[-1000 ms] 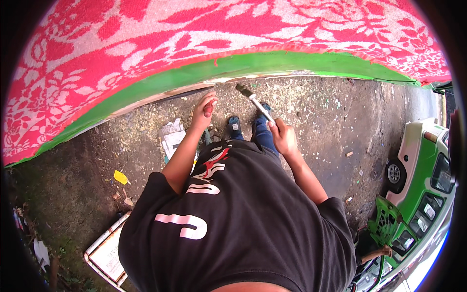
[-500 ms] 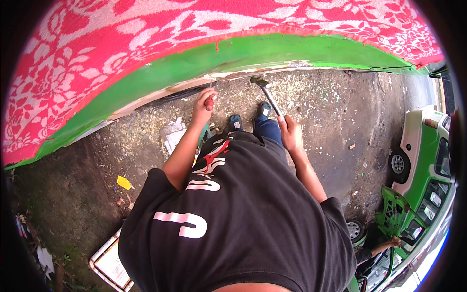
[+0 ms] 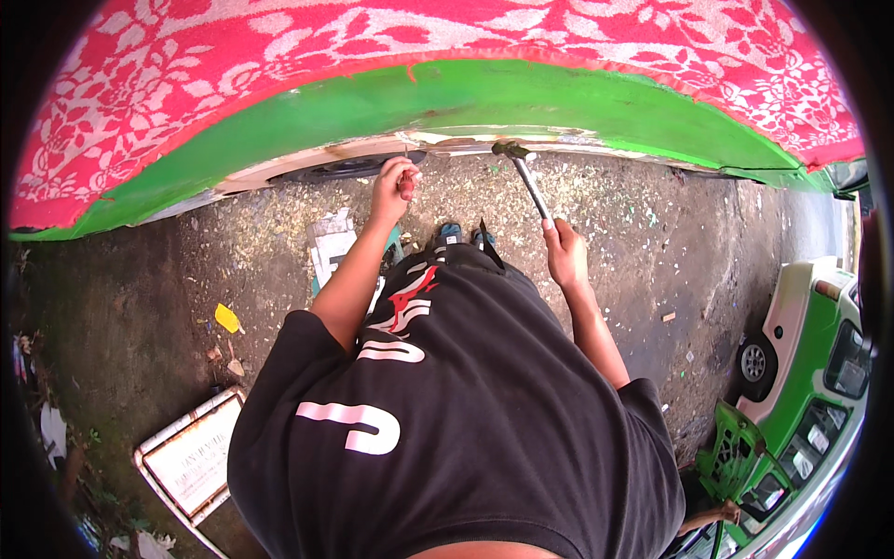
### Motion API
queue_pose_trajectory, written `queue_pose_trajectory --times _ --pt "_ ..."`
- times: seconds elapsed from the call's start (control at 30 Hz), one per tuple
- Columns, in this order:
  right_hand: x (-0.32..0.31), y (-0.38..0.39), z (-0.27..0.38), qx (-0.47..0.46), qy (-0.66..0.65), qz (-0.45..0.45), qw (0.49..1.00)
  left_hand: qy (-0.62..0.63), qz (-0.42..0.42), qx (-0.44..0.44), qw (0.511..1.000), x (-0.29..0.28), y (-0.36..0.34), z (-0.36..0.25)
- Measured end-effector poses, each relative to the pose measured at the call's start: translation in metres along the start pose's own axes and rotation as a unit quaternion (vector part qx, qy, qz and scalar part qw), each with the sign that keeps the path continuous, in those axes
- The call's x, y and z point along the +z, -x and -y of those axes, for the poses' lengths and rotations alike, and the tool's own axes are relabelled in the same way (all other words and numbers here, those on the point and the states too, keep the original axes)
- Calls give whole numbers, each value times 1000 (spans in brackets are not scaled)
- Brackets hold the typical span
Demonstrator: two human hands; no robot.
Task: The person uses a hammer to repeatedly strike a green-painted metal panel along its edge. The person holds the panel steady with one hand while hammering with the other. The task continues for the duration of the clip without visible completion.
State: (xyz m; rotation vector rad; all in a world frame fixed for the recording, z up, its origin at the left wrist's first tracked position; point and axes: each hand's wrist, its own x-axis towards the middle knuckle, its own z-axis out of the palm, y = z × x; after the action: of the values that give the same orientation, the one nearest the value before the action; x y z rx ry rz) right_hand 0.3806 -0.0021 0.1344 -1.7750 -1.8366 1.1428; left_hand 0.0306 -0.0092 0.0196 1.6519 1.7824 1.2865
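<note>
My right hand (image 3: pixel 563 253) grips the handle of a hammer (image 3: pixel 529 182). Its head touches the bare, scraped lower rim (image 3: pixel 447 144) of a green vehicle body panel (image 3: pixel 521 98). My left hand (image 3: pixel 395 184) is raised to the same rim, a little left of the hammer head, with its fingers pinched on a thin metal pin (image 3: pixel 406 149) that points up at the rim. A red cloth with a white flower pattern (image 3: pixel 279 56) covers the vehicle above the green panel. My black shirt hides the ground below my arms.
A dark tyre (image 3: pixel 345 170) shows under the rim. On the rough ground lie a white crumpled sheet (image 3: pixel 331 244), a yellow scrap (image 3: pixel 226 318) and a white framed board (image 3: pixel 191 456). A green and white vehicle (image 3: pixel 810 373) stands at the right.
Both hands have risen toward the panel's rim. The hammer head has swung forward from above the ground to the rim's edge.
</note>
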Motion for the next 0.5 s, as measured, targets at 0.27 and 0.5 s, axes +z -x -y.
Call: queue_pose_trajectory --times 0.27,0.5 --pt "-22 -4 -29 0 9 30 1000 -19 -52 3 998 25 11 -17" --pt "-21 -21 -30 -18 -5 25 1000 56 -13 -35 998 33 13 -17"
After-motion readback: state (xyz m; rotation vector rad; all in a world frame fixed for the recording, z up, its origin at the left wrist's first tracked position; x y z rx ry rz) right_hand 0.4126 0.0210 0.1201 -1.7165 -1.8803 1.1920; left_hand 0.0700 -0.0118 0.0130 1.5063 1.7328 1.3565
